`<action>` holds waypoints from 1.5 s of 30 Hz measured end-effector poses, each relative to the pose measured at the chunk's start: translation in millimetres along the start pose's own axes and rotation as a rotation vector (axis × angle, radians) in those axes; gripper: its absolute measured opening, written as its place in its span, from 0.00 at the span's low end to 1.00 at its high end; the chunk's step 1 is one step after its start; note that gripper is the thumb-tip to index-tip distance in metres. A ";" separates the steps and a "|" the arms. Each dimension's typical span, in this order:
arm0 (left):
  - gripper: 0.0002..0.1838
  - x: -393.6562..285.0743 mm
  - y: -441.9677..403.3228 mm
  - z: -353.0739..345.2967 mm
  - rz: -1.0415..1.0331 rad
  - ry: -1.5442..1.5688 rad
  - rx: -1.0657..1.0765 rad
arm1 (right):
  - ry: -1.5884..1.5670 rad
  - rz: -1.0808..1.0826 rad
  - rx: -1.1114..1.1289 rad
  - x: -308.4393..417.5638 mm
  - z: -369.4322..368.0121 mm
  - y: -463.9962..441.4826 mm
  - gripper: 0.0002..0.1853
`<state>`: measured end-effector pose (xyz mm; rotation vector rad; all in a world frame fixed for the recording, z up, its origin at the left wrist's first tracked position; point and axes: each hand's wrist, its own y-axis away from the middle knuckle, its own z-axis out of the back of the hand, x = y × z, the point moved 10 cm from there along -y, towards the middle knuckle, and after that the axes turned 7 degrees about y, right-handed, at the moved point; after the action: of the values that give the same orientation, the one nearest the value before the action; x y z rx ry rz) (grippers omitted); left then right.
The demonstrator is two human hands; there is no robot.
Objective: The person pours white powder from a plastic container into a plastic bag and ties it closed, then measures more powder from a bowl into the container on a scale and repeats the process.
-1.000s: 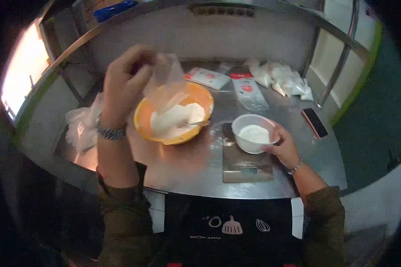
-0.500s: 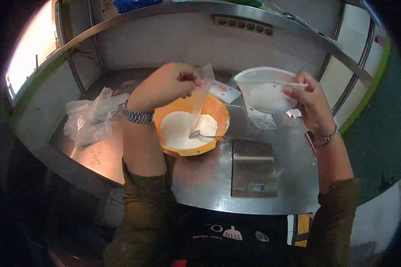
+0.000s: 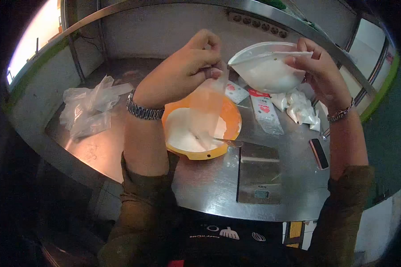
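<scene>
My left hand (image 3: pixel 193 64) is closed on the top of a clear plastic bag (image 3: pixel 207 109), which hangs over the orange bowl (image 3: pixel 232 118). White powder (image 3: pixel 180 133) fills much of the bowl, and a spoon (image 3: pixel 227 142) lies across its right rim, its tip hidden behind the bag. Up on the right, my right hand (image 3: pixel 318 66) grips a white plastic bowl (image 3: pixel 267 73) by its edge. That bowl is tilted with its mouth turned partly away, so its inside is mostly hidden.
A kitchen scale (image 3: pixel 259 173) lies right of the orange bowl, with a phone (image 3: pixel 318 154) farther right. Behind are a red-and-white packet (image 3: pixel 265 111) and several bags of white powder (image 3: pixel 300 109). Crumpled plastic bags (image 3: pixel 89 107) lie at left. A metal shelf edge (image 3: pixel 165 6) runs overhead.
Both hands have risen, the left one drawing the clear bag up with it. The white bowl has tilted more. My view has shifted, showing more of the powder bags and phone.
</scene>
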<state>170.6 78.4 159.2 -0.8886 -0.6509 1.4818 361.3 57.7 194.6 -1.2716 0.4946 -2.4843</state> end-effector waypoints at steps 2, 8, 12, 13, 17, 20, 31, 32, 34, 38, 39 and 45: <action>0.05 6.2 -1.4 -9.3 0.068 0.218 0.107 | 0.035 0.052 0.027 2.7 1.0 -6.4 0.15; 0.07 17.8 -0.6 -17.4 0.104 0.307 0.204 | 0.103 0.081 0.028 14.0 4.1 -11.8 0.15; 0.10 16.5 -2.1 -20.8 0.025 0.309 0.156 | 0.237 0.078 0.100 12.7 6.8 -24.1 0.15; 0.10 14.8 -2.6 -22.0 0.008 0.291 0.164 | 0.197 0.085 0.063 16.9 4.2 -25.0 0.16; 0.09 10.5 -4.2 -24.7 0.024 0.262 0.199 | 0.278 0.107 0.114 17.4 4.0 -32.0 0.17; 0.06 10.8 -3.9 -23.8 0.051 0.226 0.205 | 0.263 0.121 0.138 17.0 1.0 -34.4 0.18; 0.05 27.6 -0.7 -22.7 0.215 0.454 0.147 | 0.462 0.138 0.272 18.4 -19.0 -32.5 0.20; 0.04 26.3 -0.8 -24.7 0.208 0.436 0.168 | 0.507 0.146 0.301 20.6 -22.2 -33.3 0.20; 0.05 27.0 -0.3 -26.5 0.203 0.427 0.188 | 0.507 0.083 0.308 30.3 -28.4 -32.9 0.18; 0.06 24.5 0.0 -24.9 0.174 0.399 0.199 | 0.577 0.005 0.344 34.1 -39.8 -38.9 0.18; 0.06 24.8 0.6 -23.9 0.176 0.400 0.196 | 0.578 0.005 0.347 35.9 -42.1 -40.0 0.18; 0.07 28.1 2.8 -19.2 0.172 0.356 0.194 | 0.869 -0.168 0.194 57.8 -51.6 -41.7 0.19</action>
<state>185.6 103.9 142.1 -1.0425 -0.1688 1.4608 281.9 79.2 225.8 -0.1063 0.3144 -3.0507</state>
